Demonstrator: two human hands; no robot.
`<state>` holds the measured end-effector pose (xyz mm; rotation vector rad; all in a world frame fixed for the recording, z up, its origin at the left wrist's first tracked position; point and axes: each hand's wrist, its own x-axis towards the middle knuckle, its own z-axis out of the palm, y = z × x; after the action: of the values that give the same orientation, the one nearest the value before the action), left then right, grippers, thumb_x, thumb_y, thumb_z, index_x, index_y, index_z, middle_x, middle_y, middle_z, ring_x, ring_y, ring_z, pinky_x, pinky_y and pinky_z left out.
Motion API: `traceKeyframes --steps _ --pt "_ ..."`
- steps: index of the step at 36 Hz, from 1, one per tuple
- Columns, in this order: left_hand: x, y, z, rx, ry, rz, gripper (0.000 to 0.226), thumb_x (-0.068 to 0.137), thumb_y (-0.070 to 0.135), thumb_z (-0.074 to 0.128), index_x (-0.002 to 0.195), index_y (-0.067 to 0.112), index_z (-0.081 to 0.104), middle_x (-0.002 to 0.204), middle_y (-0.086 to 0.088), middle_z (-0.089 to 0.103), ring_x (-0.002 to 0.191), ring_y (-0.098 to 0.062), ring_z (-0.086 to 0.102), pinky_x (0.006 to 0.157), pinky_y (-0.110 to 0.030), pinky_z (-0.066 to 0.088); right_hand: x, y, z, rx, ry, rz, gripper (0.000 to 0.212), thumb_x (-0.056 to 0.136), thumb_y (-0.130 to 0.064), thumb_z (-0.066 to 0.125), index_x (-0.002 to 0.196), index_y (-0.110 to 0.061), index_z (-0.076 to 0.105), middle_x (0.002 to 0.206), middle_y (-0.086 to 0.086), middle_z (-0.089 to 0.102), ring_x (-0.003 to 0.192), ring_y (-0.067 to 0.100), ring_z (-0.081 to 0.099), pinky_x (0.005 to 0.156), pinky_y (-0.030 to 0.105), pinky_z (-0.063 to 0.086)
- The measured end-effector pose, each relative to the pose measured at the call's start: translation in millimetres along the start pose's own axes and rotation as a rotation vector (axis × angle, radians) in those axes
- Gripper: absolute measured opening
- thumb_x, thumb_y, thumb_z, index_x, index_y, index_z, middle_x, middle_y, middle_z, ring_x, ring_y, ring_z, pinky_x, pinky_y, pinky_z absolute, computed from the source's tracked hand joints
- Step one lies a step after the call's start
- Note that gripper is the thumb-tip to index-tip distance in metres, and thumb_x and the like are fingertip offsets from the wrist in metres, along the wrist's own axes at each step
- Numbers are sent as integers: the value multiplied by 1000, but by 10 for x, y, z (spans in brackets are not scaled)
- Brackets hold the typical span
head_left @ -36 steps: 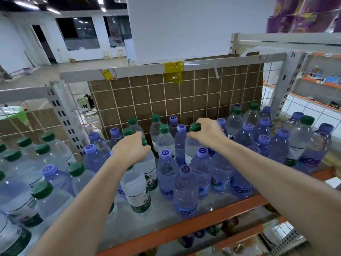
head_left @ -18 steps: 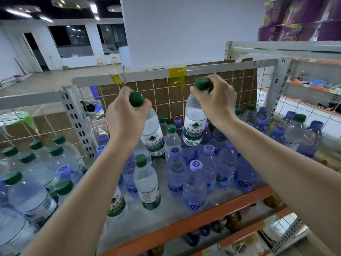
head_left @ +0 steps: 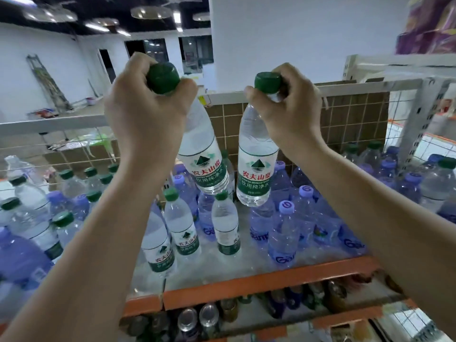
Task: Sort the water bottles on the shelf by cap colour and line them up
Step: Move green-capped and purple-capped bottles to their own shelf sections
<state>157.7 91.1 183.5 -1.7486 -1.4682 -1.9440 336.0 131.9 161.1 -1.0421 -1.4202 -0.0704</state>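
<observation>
A large white-walled room with ceiling lights and dark windows lies behind a metal shelf (head_left: 269, 277) with an orange front edge and a brown tiled back panel (head_left: 345, 119). The shelf is crowded with upright water bottles. Green-capped clear bottles (head_left: 182, 225) cluster at the left and centre, while purple-capped tinted bottles (head_left: 283, 233) fill the centre-right and right side, with a few green caps mixed in at the far right. Some purple caps also stand among the green ones at left. A lower shelf (head_left: 246, 314) under the orange edge holds more bottles, blurred. Both bare arms reach forward and up from the bottom corners. The left hand (head_left: 145, 107) is raised above the shelf, its grip clenched around the neck of a green-capped bottle (head_left: 202, 154) that hangs tilted, base angled to the right. The right hand (head_left: 288, 112) is raised at the same height, its grip clenched around the neck of a second green-capped bottle (head_left: 256, 169), hanging nearly upright. The two lifted bottles hang close together over the middle of the shelf, clear of the bottles below.
</observation>
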Motion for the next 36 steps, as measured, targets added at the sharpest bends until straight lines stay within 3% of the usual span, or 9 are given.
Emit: traceKeyframes --steps 5,16,20,25,31,36 --pt "-193 -20 -329 87 -14 -33 21 73 35 66 76 19 53 60 14 43 54 -1 37 49 -19 31 -250 -199 137 98 -114 15 25 78 -41 70 76 -20 56 57 -15 43 55 0 38 57 26 33" --pt "-538 -410 -1066 218 -64 -189 22 72 32 66 65 18 51 56 8 43 55 -10 38 52 -27 31 -903 -583 581 161 -360 -14 28 81 -40 70 82 -15 60 67 -11 54 63 11 46 62 34 43" --pt "-599 -667 -1307 286 -97 -227 26 75 29 69 79 5 60 64 1 52 66 -20 45 57 -32 37 -1109 -729 819 157 -423 -21 26 81 -38 72 74 -24 52 60 -14 48 55 3 42 55 27 36" --pt "-628 -1070 -1660 305 -184 -279 26 78 29 68 78 6 56 66 -2 51 64 -19 43 54 -30 34 -1336 -937 1163 157 -493 5 29 81 -38 73 69 -26 50 57 -14 44 53 4 38 54 26 32" --pt "-624 -1655 -2045 339 -337 -326 22 81 25 67 82 7 54 68 -3 52 61 -16 40 55 -29 32 -1634 -1146 1619 90 -522 73 28 80 -34 74 81 -9 62 67 3 60 59 15 46 60 35 43" --pt "-551 -2152 -2287 360 -451 -325 20 82 25 65 83 9 53 66 -2 53 58 -15 42 54 -27 35 -1837 -1258 1965 -86 -560 144 27 82 -38 73 84 -14 60 68 -6 56 66 16 51 53 28 35"
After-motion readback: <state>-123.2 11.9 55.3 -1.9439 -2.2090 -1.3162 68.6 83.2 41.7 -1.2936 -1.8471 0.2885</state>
